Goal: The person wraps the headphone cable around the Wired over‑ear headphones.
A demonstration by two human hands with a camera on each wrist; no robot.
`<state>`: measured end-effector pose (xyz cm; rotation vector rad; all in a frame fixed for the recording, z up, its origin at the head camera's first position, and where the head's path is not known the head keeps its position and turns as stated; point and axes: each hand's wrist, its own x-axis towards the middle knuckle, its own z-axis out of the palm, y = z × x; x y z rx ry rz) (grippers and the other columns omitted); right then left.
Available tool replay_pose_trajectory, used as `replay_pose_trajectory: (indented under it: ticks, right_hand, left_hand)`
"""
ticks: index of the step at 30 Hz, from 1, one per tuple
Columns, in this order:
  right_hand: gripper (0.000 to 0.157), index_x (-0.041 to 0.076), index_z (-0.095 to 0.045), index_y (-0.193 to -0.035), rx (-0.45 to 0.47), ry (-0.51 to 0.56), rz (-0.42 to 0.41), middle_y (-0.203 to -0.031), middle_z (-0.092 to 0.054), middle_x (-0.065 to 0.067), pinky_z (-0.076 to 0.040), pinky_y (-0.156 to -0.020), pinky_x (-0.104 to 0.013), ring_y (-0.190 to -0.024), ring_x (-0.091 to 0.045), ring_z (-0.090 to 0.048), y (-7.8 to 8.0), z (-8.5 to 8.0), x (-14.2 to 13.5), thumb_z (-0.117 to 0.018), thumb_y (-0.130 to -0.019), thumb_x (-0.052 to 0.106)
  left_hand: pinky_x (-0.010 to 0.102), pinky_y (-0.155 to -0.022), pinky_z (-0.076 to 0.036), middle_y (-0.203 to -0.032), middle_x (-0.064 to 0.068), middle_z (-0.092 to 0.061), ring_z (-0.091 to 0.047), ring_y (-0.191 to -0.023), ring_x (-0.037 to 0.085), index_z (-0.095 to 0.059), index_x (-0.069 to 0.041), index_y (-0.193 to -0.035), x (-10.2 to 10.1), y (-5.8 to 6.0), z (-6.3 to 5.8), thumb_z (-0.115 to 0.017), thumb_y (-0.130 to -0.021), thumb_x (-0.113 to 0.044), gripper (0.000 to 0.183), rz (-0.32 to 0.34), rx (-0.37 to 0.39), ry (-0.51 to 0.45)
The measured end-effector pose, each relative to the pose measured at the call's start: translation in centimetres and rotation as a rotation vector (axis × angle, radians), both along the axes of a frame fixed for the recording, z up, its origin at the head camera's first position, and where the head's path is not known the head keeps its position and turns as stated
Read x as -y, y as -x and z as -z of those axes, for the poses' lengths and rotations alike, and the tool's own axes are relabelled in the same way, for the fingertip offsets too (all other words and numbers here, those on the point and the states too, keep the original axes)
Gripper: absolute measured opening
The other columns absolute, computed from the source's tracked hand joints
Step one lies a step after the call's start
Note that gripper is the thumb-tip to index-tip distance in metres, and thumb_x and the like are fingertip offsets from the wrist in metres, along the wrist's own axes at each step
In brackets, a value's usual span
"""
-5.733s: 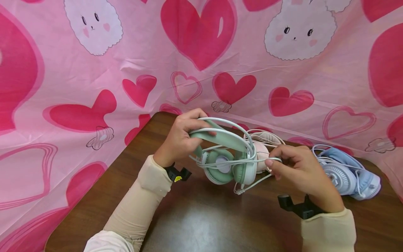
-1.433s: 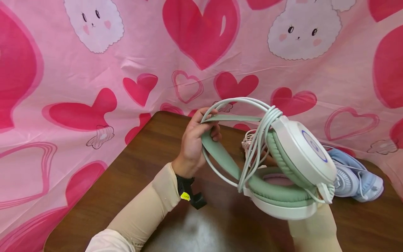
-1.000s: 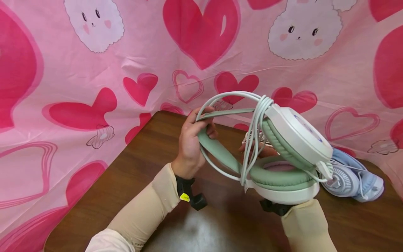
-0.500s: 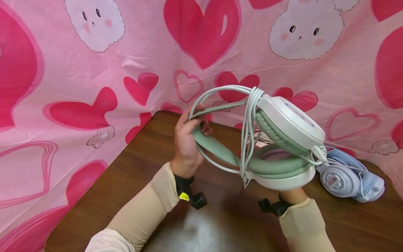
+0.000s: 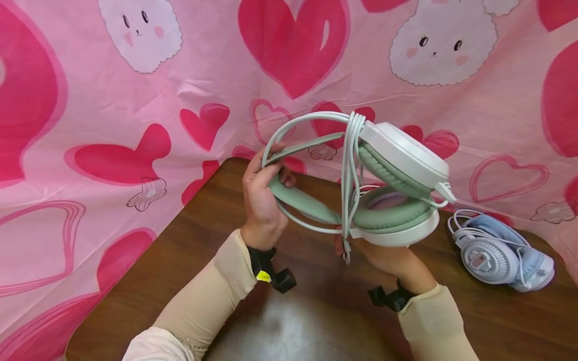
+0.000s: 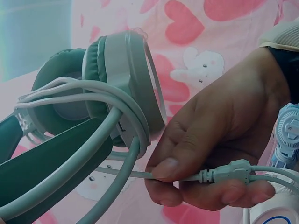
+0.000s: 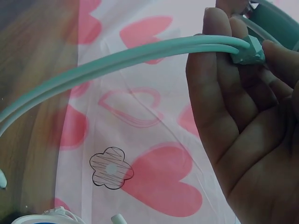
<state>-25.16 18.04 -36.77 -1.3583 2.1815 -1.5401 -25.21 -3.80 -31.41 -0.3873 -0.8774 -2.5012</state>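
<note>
White headphones with green padding (image 5: 408, 155) are held up above the table, ear cups to the right. My left hand (image 5: 263, 203) grips their headband at the left end. Several loops of white cable (image 5: 351, 175) are wound across the headband arms beside the ear cups. Below the lower cup is my right hand (image 5: 390, 258), its fingers mostly hidden in the head view. The left wrist view shows the right hand's thumb and fingers pinching the cable beside a small splitter block (image 6: 232, 171). In the right wrist view, two thin cords (image 7: 140, 57) run left from that block.
Light blue headphones (image 5: 489, 260) with their own cable lie at the right of the brown wooden table (image 5: 316, 306). Another white cable (image 5: 369, 188) shows partly behind the held headphones. A pink heart-patterned cloth (image 5: 217, 60) hangs behind and at the left.
Earlier, the headphones hung lower with cups down; they are now raised and turned. Over the last second they shift left and upward, and the right hand comes into view beneath them.
</note>
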Motion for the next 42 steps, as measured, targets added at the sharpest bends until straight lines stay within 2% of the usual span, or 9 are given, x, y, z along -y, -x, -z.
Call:
replay_pose_trajectory:
  ticks: [7, 9, 15, 24, 27, 31, 35, 39, 42]
  right_hand:
    - [0.023, 0.002, -0.059, -0.085, -0.040, -0.047, 0.047, -0.074, -0.062, -0.008, -0.051, -0.065, -0.032, -0.067, -0.024, -0.061, -1.5, -2.3, 1.0, -0.045, -0.096, -0.013]
    - [0.023, 0.004, -0.060, -0.084, -0.050, -0.076, 0.071, -0.074, -0.063, -0.006, -0.050, -0.066, -0.031, -0.067, -0.024, -0.061, -1.5, -2.2, 1.0, -0.046, -0.097, -0.009]
    - [0.021, 0.013, -0.062, -0.086, 0.009, -0.200, 0.166, -0.076, -0.065, 0.004, -0.051, -0.071, -0.031, -0.072, -0.016, -0.064, -1.1, -1.1, 0.5, -0.049, -0.102, 0.010]
    - [0.025, 0.016, -0.064, -0.085, 0.062, -0.295, 0.234, -0.076, -0.066, 0.005, -0.049, -0.077, -0.029, -0.074, -0.012, -0.064, -1.0, -1.0, 0.5, -0.049, -0.103, 0.026]
    - [0.023, 0.013, -0.063, -0.087, 0.092, -0.308, 0.225, -0.077, -0.066, 0.004, -0.050, -0.077, -0.030, -0.074, -0.014, -0.065, -0.9, -0.9, 0.6, -0.050, -0.102, 0.026]
    - [0.015, 0.007, -0.058, -0.093, 0.112, -0.265, 0.168, -0.078, -0.063, -0.002, -0.053, -0.070, -0.032, -0.070, -0.019, -0.065, -0.7, -0.8, 0.8, -0.051, -0.102, 0.018]
    - [0.009, 0.009, -0.056, -0.095, 0.087, -0.231, 0.141, -0.076, -0.061, -0.003, -0.053, -0.065, -0.033, -0.065, -0.019, -0.065, -0.6, -0.5, 1.0, -0.052, -0.101, 0.016]
    - [0.005, 0.014, -0.055, -0.100, 0.057, -0.277, 0.148, -0.068, -0.060, 0.000, -0.050, -0.067, -0.031, -0.061, -0.017, -0.062, -0.7, -0.4, 1.0, -0.054, -0.100, 0.020]
    - [0.014, 0.014, -0.053, -0.108, 0.085, -0.330, 0.161, -0.066, -0.059, -0.001, -0.050, -0.066, -0.033, -0.059, -0.018, -0.062, -0.7, -0.5, 1.1, -0.055, -0.100, 0.025]
  left_hand:
    - [0.025, -0.057, -0.035, -0.087, 0.005, -0.054, -0.038, -0.062, 0.015, -0.072, -0.008, -0.105, 0.1, 0.1, -0.1, -0.041, -0.092, 0.004, 0.036, -0.032, 0.009, -0.028]
    - [0.025, -0.058, -0.036, -0.085, 0.005, -0.051, -0.037, -0.062, 0.015, -0.071, -0.005, -0.109, 0.1, 0.2, -0.1, -0.042, -0.093, 0.003, 0.035, -0.036, 0.003, -0.028]
    - [0.026, -0.061, -0.038, -0.080, 0.005, -0.048, -0.039, -0.064, 0.016, -0.071, -0.006, -0.112, 0.0, 0.0, -0.1, -0.045, -0.094, 0.003, 0.033, -0.082, -0.004, 0.000]
    - [0.027, -0.064, -0.041, -0.077, 0.005, -0.048, -0.042, -0.066, 0.017, -0.068, 0.000, -0.117, 0.0, 0.0, 0.0, -0.048, -0.094, 0.002, 0.030, -0.138, -0.017, 0.044]
    - [0.027, -0.064, -0.042, -0.079, 0.006, -0.050, -0.043, -0.066, 0.018, -0.068, 0.001, -0.117, 0.0, 0.0, 0.1, -0.048, -0.093, 0.003, 0.031, -0.174, -0.027, 0.060]
    - [0.028, -0.063, -0.043, -0.087, 0.008, -0.056, -0.044, -0.067, 0.020, -0.070, 0.000, -0.115, 0.1, 0.1, 0.0, -0.049, -0.091, 0.005, 0.032, -0.243, -0.046, 0.087]
    - [0.027, -0.062, -0.044, -0.092, 0.009, -0.059, -0.046, -0.069, 0.020, -0.069, 0.002, -0.115, 0.2, 0.2, 0.1, -0.051, -0.089, 0.006, 0.032, -0.289, -0.059, 0.107]
    - [0.028, -0.064, -0.046, -0.096, 0.008, -0.063, -0.048, -0.073, 0.022, -0.067, 0.004, -0.116, 0.4, 0.5, 0.4, -0.053, -0.090, 0.005, 0.030, -0.334, -0.087, 0.166]
    - [0.028, -0.065, -0.046, -0.096, 0.007, -0.063, -0.048, -0.072, 0.025, -0.067, 0.005, -0.115, 0.4, 0.6, 0.7, -0.054, -0.090, 0.004, 0.028, -0.384, -0.109, 0.222]
